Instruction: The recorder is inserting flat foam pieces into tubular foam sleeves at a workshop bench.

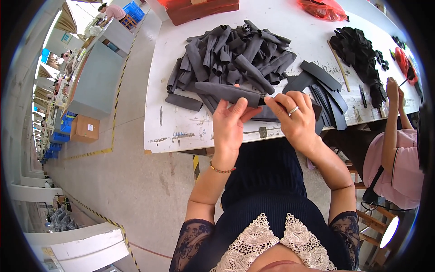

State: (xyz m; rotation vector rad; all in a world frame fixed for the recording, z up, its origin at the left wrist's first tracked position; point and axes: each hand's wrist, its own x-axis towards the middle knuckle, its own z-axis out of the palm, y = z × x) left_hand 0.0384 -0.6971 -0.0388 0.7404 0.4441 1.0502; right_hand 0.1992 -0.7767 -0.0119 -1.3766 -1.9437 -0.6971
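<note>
My left hand (229, 122) is closed round a dark grey fabric tube (219, 92), thumb on its near side, above the table's front edge. The tube lies nearly level, its far end pointing left. At its right end, the fingertips of my right hand (294, 115) are pinched together; what exactly they grip there is too small to tell. Behind both hands, a heap of similar dark grey tubes (247, 43) covers the white table (158, 129). Flat black strips (328, 97) lie fanned out beside my right hand, partly hidden by it.
A red box (204, 12) and a red plastic bag (324, 9) stand at the table's back. Further right lie a wooden stick (339, 65), black fabric pieces (358, 52) and a dark slim tool (363, 96). A co-worker in pink (398, 167) sits close on the right.
</note>
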